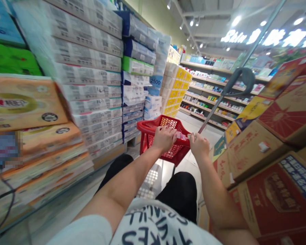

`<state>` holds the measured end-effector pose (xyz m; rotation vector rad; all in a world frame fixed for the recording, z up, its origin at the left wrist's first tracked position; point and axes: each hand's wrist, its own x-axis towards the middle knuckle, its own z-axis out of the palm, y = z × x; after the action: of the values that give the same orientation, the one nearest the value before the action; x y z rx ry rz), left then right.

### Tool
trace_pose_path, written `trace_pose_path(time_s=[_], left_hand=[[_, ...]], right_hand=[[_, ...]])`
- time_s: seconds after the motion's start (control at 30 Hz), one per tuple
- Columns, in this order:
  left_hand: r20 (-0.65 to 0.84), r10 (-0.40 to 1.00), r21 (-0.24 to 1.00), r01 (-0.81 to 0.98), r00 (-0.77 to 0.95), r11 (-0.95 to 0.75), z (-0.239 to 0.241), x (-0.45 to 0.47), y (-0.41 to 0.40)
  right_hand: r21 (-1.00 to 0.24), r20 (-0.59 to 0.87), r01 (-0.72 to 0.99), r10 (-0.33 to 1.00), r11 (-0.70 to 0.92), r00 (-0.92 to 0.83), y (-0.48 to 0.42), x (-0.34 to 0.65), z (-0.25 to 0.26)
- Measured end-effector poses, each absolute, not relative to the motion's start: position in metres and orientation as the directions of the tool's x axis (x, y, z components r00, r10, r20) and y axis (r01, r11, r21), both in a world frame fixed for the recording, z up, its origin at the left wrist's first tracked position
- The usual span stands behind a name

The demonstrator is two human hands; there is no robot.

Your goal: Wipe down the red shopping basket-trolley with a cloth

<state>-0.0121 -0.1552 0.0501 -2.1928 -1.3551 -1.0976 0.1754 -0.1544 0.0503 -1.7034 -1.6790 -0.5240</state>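
Pale shirt (153,221) with dark lettering nearest, then black-clad knees (179,194) either side of floor. Both forearms reach forward, converging.

Left hand (165,139): palm down, fingers closed over the near rim of a red basket (146,126). Right hand (199,144): curled closed on the rim's near right corner, thumb uppermost. Between them a crumpled pinkish item (181,135) lies against the rim; blurred, kind unclear.

Basket stands ahead of the knees, mouth upward. Near rim runs left to right, slanting down toward the right hand; which way the body is longer, cannot tell. Walls pierced with holes. Far inner wall visible; hands hide much of the interior, so contents cannot be read. Beyond the right hand a metal rod (210,114) leans up and rightward, a gray loop handle (238,83) on it; its lower end is hidden.

Right flank: stacked brown carton (247,149) and red carton (275,204), insides unseen. Left flank: orange packs (27,102), dark cable (8,194) before them, then tall white-wrapped packs (91,75).

Farther: yellow-and-white packs (177,90), shelves (206,67) holding rows of small boxes, lit sign (265,37) above.
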Motion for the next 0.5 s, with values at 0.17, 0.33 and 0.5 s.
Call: trace_pose_path(time_s=[0.17, 0.33, 0.5], left_hand=[[0.764, 0.597, 0.099, 0.869, 0.246, -0.485, 0.05, -0.015, -0.155], [0.76, 0.603, 0.112, 0.866, 0.242, -0.488, 0.051, -0.015, -0.155], [0.77, 0.591, 0.105, 0.866, 0.241, -0.489, 0.05, -0.016, -0.155]], right_hand=[[-0.096, 0.916, 0.949, 0.401, 0.3, -0.034, -0.171, 0.171, 0.012], [-0.267, 0.746, 0.943, 0.663, 0.201, 0.069, -0.159, 0.183, 0.04], [-0.265, 0.853, 0.915, 0.516, 0.304, 0.075, -0.162, 0.175, 0.026]])
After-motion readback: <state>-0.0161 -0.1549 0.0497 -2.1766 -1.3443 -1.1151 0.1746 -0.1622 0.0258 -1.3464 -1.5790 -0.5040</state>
